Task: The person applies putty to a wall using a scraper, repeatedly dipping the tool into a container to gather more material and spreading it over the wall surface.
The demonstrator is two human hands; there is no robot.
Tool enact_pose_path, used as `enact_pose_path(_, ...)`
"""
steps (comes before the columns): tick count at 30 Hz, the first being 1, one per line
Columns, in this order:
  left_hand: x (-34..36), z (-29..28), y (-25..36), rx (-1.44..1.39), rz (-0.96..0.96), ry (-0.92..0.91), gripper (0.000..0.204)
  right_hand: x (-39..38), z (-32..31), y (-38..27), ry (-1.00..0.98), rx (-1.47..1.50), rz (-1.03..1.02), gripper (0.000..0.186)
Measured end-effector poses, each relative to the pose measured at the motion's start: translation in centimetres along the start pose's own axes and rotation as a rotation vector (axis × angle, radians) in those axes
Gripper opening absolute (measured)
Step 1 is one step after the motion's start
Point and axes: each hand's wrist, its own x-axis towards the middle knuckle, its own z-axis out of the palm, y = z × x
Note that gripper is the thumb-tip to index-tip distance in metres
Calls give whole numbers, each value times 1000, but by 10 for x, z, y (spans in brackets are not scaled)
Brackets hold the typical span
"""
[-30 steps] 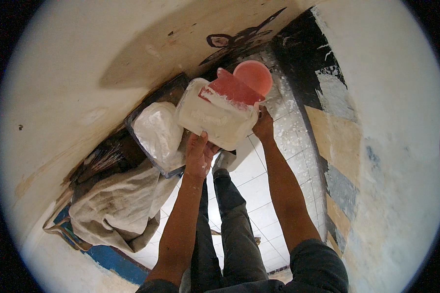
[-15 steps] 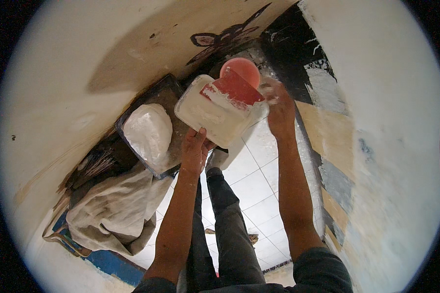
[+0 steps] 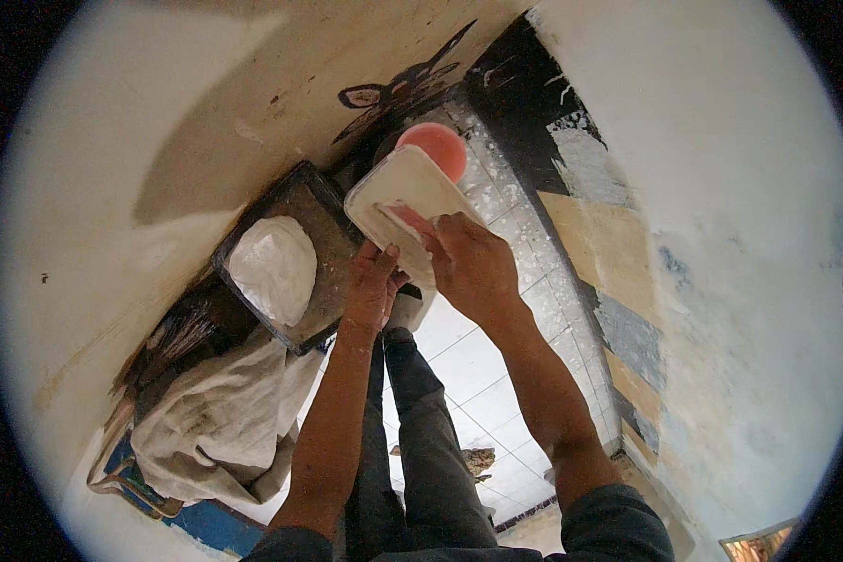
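My left hand grips the near edge of a shallow cream plastic container, thumb on top, holding it tilted above the floor. Whitish paste smears its inner face. My right hand is closed round a red flat scraper, whose paste-coated blade lies against the container's middle; the fingers cover part of it. Just beyond the container's far edge shows a round pink bowl, partly hidden behind it. To the left, a white bulging bag rests on a dark, dirty board or tray.
A beige cloth drapes over something blue at the lower left, beside a bundle of bristles. Walls close in on both sides; the right wall has patchy paint. White specks dot the tiled floor below.
My right hand has come left and nearer, bringing the scraper from the container's far right edge to its middle. The view has shifted slightly; my left hand keeps its hold.
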Motion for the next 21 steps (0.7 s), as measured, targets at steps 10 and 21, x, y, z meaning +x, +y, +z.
enact_pose_path(10,-12,41,26,150,-44,12,41,-8,-25,-6,231,143,248,14)
enact_pose_path(21,-19,73,43,239,-99,22,32,-13,-49,-14,136,7,347,17)
